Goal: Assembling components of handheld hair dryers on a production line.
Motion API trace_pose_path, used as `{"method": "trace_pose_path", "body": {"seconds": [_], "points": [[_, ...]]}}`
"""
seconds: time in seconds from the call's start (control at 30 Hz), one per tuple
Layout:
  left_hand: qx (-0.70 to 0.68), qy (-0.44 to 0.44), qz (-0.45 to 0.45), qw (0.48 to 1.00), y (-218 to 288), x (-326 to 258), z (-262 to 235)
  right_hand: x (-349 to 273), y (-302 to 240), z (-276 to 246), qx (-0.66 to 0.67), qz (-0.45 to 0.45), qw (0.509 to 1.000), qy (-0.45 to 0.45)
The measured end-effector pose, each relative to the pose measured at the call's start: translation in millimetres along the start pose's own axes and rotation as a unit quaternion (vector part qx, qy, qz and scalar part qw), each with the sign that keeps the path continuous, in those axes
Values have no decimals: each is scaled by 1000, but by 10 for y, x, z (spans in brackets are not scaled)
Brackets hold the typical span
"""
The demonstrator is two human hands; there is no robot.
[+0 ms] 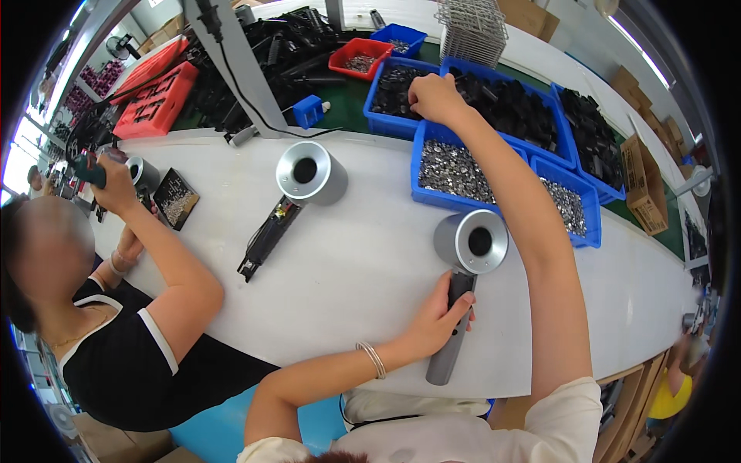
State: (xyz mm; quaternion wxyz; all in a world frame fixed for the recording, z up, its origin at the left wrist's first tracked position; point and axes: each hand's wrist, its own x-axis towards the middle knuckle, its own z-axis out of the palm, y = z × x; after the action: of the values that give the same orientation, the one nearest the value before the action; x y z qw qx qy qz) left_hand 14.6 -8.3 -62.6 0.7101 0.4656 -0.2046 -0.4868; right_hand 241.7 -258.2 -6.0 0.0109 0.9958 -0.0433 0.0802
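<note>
My left hand [434,324] is closed round the dark grey handle of a hair dryer [441,363], whose round silver head [448,241] points away over the table. My right arm is stretched far forward. Its hand [438,99] is at a blue bin of small black parts [392,86], fingers curled and pressed together at the bin's right side; whatever they hold is hidden. Beneath my right forearm stands a blue bin of small shiny metal parts [451,168]. Left of centre a second hair dryer [324,176] lies with its handle opened and wires showing.
More blue bins with black parts [505,108] and metal pieces [567,202] stand at the right. A red bin [360,59] and a cardboard box [645,185] are farther out. At the left a co-worker [131,339] holds a power driver [89,168]. A metal post [235,69] rises behind the table.
</note>
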Motion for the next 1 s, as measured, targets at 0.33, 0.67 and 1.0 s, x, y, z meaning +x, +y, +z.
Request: {"method": "trace_pose_path", "body": {"seconds": [0.33,0.67,1.0], "points": [[-39,-10,-6,999,-48,1,16,-435,-64,-497,230,75,950,197],[-18,9,-4,1000,16,1,-33,-2863,-649,-911,638,129,754,90],[-88,4,-19,996,35,-29,-42,-3110,-986,-387,123,-62,959,246]]}}
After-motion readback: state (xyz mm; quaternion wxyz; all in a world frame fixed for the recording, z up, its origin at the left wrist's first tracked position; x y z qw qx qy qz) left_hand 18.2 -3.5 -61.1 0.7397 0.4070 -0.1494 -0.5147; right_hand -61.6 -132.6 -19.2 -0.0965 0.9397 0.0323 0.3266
